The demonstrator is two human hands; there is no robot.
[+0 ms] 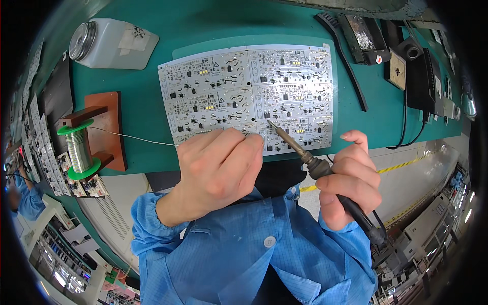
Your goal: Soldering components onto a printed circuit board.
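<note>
Solder spool on brown stand, left along counter's near edge; solder wire runs rightward into left hand. Left hand: back up, fingers curled, gripping wire, knuckles over panel's near edge; fingertips mostly hidden. Circuit-board panel flat, mid-counter, reaching toward near edge. Soldering iron slants up-left, tip over panel. Right hand: beyond counter's near edge, fingers wrapped round iron's handle, index raised, crooked.
</note>
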